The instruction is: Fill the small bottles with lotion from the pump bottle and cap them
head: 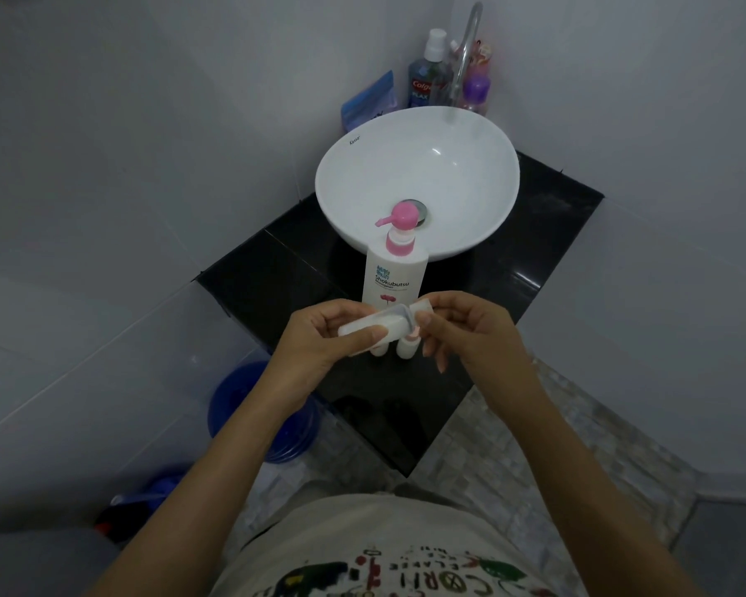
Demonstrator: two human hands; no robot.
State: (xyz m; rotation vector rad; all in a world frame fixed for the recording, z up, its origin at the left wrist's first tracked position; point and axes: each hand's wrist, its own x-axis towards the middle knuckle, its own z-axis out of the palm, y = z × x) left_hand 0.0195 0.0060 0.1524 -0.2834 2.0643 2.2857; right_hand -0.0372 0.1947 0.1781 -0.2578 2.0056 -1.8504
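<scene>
A white pump bottle (395,275) with a pink pump head stands on the black counter (276,269), just in front of the white basin. My left hand (319,342) grips a small white bottle (373,329), held on its side above the counter. My right hand (461,325) pinches the clear cap end (421,307) of that bottle between thumb and fingers. Two more small white bottles (390,349) stand on the counter right under my hands, mostly hidden by the held bottle and my fingers.
The white basin (470,165) fills the back of the counter, with a tap (464,58), mouthwash and other toiletry bottles behind it. A blue bucket (250,407) sits on the floor below left. Grey tiled walls close in on both sides.
</scene>
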